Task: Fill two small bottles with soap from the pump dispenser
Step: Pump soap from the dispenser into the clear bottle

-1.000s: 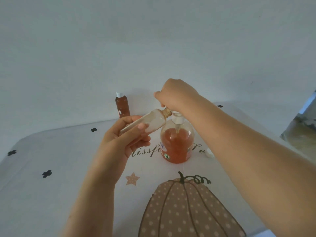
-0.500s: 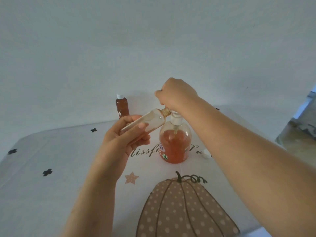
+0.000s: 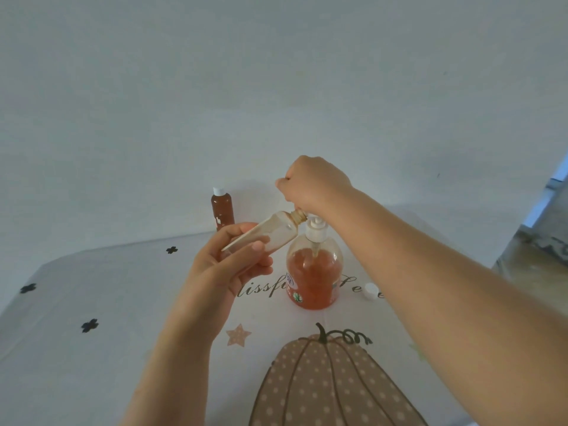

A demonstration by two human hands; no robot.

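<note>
A round clear pump dispenser [image 3: 314,272] half full of orange soap stands mid-table. My left hand [image 3: 229,262] grips a small clear uncapped bottle [image 3: 270,235], tilted, its open neck held up at the pump's spout. My right hand [image 3: 313,182] is curled over the white pump head [image 3: 316,230], which shows just below it. A second small bottle [image 3: 222,209], full of brown-orange soap and capped white, stands upright at the back by the wall.
A small white cap [image 3: 371,291] lies on the tablecloth [image 3: 92,364] right of the dispenser, near my right forearm. The cloth carries a dotted pumpkin print, a star and black crosses. A plain wall closes the back; the table's right edge falls off near a window.
My right hand has risen a little and the pump head under it shows more of its stem. The left hand keeps the small bottle at the spout.
</note>
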